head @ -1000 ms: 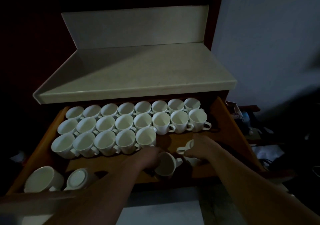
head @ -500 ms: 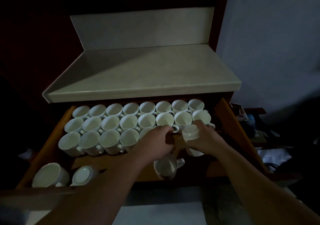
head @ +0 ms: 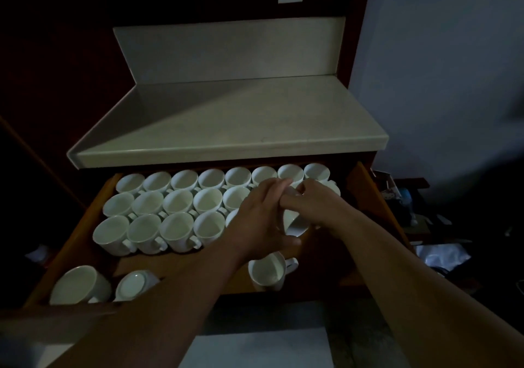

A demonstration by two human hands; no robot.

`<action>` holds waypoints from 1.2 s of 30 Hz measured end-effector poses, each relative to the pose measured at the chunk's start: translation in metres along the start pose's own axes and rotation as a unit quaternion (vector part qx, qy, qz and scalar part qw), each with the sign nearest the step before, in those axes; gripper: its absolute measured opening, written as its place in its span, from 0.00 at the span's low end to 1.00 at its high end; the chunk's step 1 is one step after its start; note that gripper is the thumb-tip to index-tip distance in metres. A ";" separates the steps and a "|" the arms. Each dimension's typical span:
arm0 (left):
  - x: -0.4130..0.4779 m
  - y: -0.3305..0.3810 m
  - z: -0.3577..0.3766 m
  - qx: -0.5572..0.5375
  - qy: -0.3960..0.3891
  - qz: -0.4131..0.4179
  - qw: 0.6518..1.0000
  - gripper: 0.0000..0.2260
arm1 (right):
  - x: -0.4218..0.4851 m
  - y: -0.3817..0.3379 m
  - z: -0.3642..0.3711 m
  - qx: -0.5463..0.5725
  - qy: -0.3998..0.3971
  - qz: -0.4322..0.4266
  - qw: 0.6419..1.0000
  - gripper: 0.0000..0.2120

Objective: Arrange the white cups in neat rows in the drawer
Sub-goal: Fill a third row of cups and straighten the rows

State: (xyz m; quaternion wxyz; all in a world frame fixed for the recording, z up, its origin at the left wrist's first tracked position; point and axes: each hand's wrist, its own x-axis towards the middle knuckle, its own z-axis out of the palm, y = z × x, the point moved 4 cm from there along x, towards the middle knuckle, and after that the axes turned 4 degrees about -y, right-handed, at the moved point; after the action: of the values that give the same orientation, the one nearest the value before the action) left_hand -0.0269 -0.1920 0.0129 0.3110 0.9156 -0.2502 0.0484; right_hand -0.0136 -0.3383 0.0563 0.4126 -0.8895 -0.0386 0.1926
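At 6 o'clock in the drawer, a loose cup upright, handle toward 3 o'clock. Just beyond, right hand curled round a tilted cup, mostly hidden; left hand straight-fingered against it. From 9 to 12 o'clock, rows of cups, mouths up. Farther, pale table, dim room.

The right hand has lifted its cup, now tilted; the left hand has let go of the front cup and joined it.
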 end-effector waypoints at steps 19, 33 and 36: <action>-0.066 -0.078 -0.043 -0.693 0.124 -0.312 0.638 0.22 | 0.018 0.029 0.107 -0.334 -0.233 -0.049 0.912 0.38; -0.029 -0.056 -0.011 -0.441 -0.001 -0.288 0.850 0.30 | 0.038 0.074 0.029 -0.282 -0.092 0.049 0.954 0.25; -0.012 -0.045 0.006 -0.326 -0.043 -0.277 0.903 0.30 | 0.046 0.093 0.016 -0.239 -0.053 0.065 0.968 0.14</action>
State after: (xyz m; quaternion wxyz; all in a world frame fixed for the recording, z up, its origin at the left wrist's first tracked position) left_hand -0.0157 -0.1600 -0.0192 0.5823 0.7964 -0.0011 -0.1635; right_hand 0.0142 -0.3773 -0.0371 0.1724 -0.9515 -0.0476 0.2505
